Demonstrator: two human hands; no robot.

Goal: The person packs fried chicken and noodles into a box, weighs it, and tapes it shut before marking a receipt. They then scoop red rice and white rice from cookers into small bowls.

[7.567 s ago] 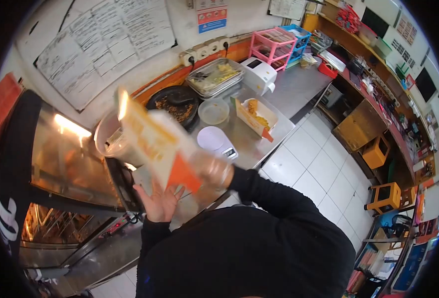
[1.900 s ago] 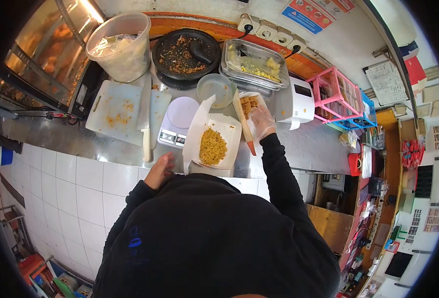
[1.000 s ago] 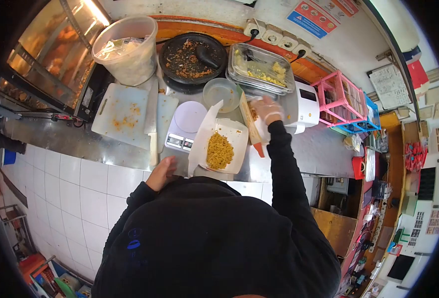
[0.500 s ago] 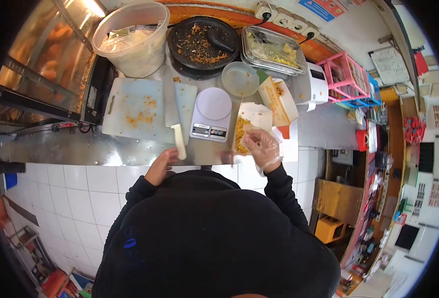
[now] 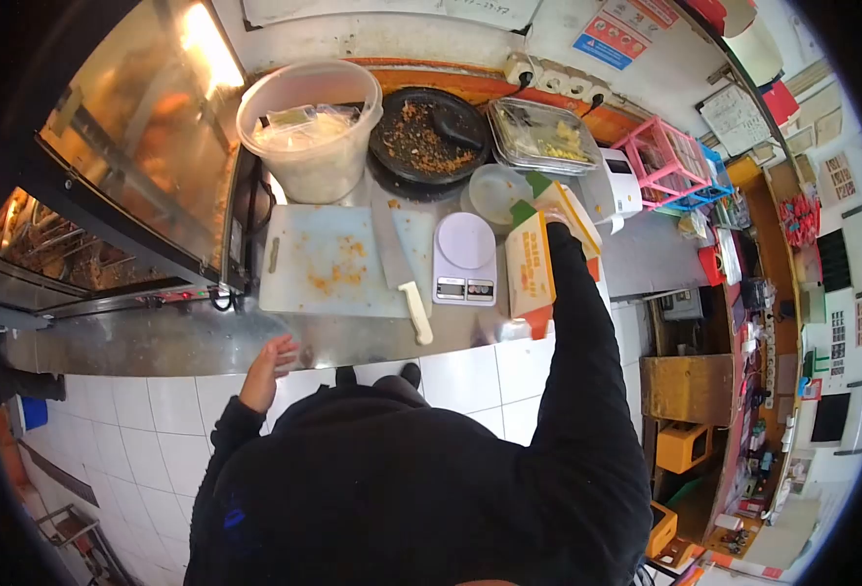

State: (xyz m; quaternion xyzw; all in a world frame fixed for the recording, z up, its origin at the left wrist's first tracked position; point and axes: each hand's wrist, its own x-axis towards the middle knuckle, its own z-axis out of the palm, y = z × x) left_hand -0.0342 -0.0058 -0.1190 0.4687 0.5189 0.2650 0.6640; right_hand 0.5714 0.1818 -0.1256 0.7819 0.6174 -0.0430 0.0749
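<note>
My left hand (image 5: 269,369) hangs in front of the counter's front edge, its fingers apart and holding nothing. My right arm stretches over the counter, and my right hand (image 5: 557,223) is at the printed cardboard food boxes. Sleeve and carton hide most of its fingers, so its grip does not show. Nearest me, one food box (image 5: 531,266) has its printed side up; a second food box (image 5: 575,207) is just behind it. Left of them lie a kitchen scale (image 5: 465,259) and a white-handled knife (image 5: 393,249), its blade across a crumb-strewn cutting board (image 5: 328,259).
A clear plastic tub (image 5: 309,146), a black stone mortar (image 5: 421,142) with pestle, a round plastic bowl (image 5: 499,193) and a lidded clear tray (image 5: 543,137) line the back. A lit glass display cabinet (image 5: 148,137) stands at left. Pink baskets (image 5: 660,161) are at right.
My right hand has moved from the open box of crumbly yellow food farther back over the cartons. The near box now shows its printed face. My left hand has drawn left, away from the knife handle.
</note>
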